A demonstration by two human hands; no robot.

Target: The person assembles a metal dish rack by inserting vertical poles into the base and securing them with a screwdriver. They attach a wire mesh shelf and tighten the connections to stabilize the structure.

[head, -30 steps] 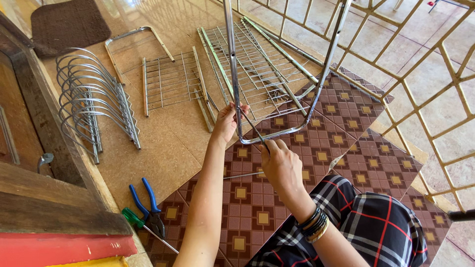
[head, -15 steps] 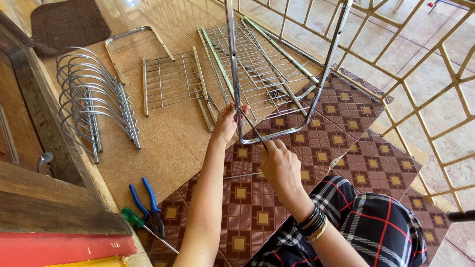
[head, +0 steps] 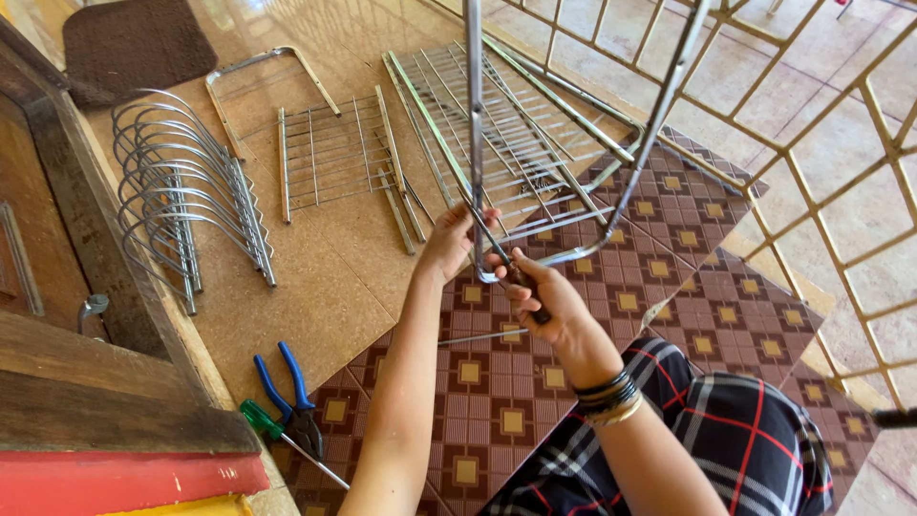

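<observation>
My left hand (head: 451,241) grips the left leg of a chrome U-shaped tube frame (head: 630,182) that stands upright in front of me. My right hand (head: 546,304) holds a dark-handled screwdriver (head: 508,268), its shaft angled up toward the frame's lower left corner beside the left hand's fingers. The frame's bent bottom bar hangs just above the patterned brown floor mat (head: 497,401). A thin metal rod (head: 473,337) lies on the mat under my hands.
Wire grid shelves (head: 330,153) and a larger grid (head: 497,124) lie on the floor. A rack of curved wire loops (head: 181,191) lies left. Blue-handled pliers (head: 287,392) and a green-handled screwdriver (head: 272,430) lie near a wooden ledge (head: 105,401). A yellow lattice railing (head: 841,143) runs right.
The frame has shifted slightly right and closer. My right hand has turned and risen, bringing the screwdriver's handle up close to the frame's lower left corner.
</observation>
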